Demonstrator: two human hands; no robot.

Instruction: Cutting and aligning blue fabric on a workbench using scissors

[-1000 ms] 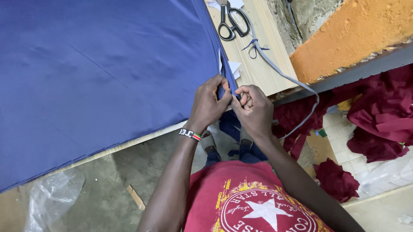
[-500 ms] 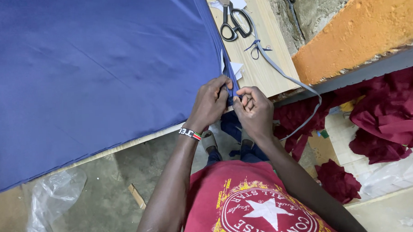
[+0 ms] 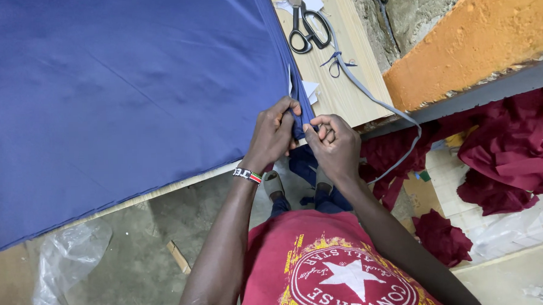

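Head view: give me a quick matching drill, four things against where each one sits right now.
Things:
1. blue cloth
2. scissors
3. dark red cloth scraps
4. clear plastic bag

Places:
A. on the floor, lower left
B. spread over the table, its corner pinched by both hands
C. piled under the table edge at right
D. on the bare wood at the top

Pairs: 1-B, 2-D, 3-C, 4-A. The left hand and the right hand both grip the corner of the blue cloth.
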